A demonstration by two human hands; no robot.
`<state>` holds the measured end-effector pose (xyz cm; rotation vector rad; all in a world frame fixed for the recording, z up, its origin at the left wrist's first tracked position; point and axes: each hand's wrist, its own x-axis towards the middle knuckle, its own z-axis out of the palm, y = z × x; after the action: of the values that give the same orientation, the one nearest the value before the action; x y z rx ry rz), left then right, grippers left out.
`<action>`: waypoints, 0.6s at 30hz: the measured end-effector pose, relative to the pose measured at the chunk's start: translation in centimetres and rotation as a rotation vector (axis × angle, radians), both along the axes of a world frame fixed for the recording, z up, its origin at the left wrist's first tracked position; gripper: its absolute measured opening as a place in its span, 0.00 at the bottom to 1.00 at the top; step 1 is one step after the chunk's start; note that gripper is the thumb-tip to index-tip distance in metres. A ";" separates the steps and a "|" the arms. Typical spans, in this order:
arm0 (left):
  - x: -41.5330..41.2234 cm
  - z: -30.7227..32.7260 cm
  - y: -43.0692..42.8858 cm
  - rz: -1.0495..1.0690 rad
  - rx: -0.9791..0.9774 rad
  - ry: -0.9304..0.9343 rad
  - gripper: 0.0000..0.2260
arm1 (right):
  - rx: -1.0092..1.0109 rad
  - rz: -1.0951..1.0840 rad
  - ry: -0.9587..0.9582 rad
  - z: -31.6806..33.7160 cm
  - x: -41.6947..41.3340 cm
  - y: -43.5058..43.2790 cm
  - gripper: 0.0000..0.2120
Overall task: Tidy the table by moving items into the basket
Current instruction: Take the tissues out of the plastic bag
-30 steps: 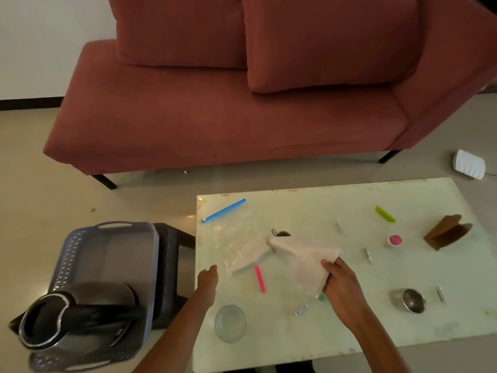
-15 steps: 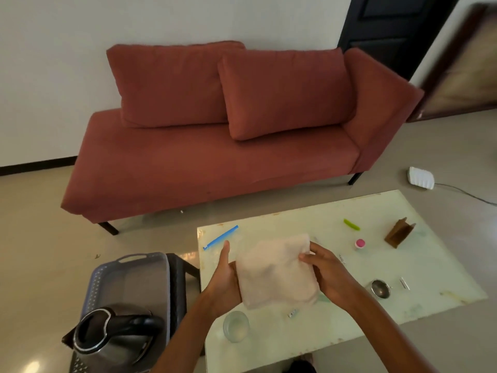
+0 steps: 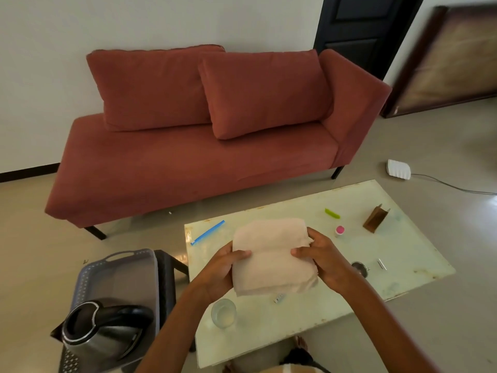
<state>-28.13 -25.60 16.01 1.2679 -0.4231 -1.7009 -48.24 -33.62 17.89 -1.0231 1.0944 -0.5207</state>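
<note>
A pale folded cloth point(image 3: 271, 257) is held up above the glass table point(image 3: 403, 254). My left hand point(image 3: 223, 273) grips its left edge and my right hand point(image 3: 325, 259) grips its right edge. The grey basket point(image 3: 118, 267) stands on a dark stool left of the table, with a black and steel kettle point(image 3: 105, 329) in its near end. On the table lie a clear zip bag with a blue strip point(image 3: 208, 233), a small glass point(image 3: 223, 313), a green clip point(image 3: 332, 213), a pink-capped tub point(image 3: 340, 230), a brown wooden holder point(image 3: 376, 218) and a metal cup point(image 3: 360, 267).
A red sofa point(image 3: 193, 157) with two cushions stands beyond the table. A white device point(image 3: 399, 169) with a cable lies on the floor at the right. A dark door and a leaning framed board stand at the back right. Small metal bits point(image 3: 382, 264) lie on the table.
The cloth came off the table. My left hand joined my right on it, and both now hold it folded in the air. The view has tilted up and back.
</note>
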 end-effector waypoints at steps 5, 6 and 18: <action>-3.0 1.3 -1.3 0.006 -0.028 0.006 0.11 | 0.010 -0.016 -0.096 0.0 -3.2 -1.1 0.17; -3.9 1.5 -1.7 -0.022 -0.062 0.009 0.09 | -0.010 0.008 -0.109 0.1 -4.1 -1.6 0.16; -18.2 2.3 -8.5 0.047 -0.091 -0.181 0.12 | -0.124 0.087 -0.223 1.0 -18.0 -9.9 0.26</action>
<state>-46.31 -34.11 18.27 1.3592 -0.5670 -1.5165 -66.20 -43.52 18.84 -1.0876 0.8248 -0.6221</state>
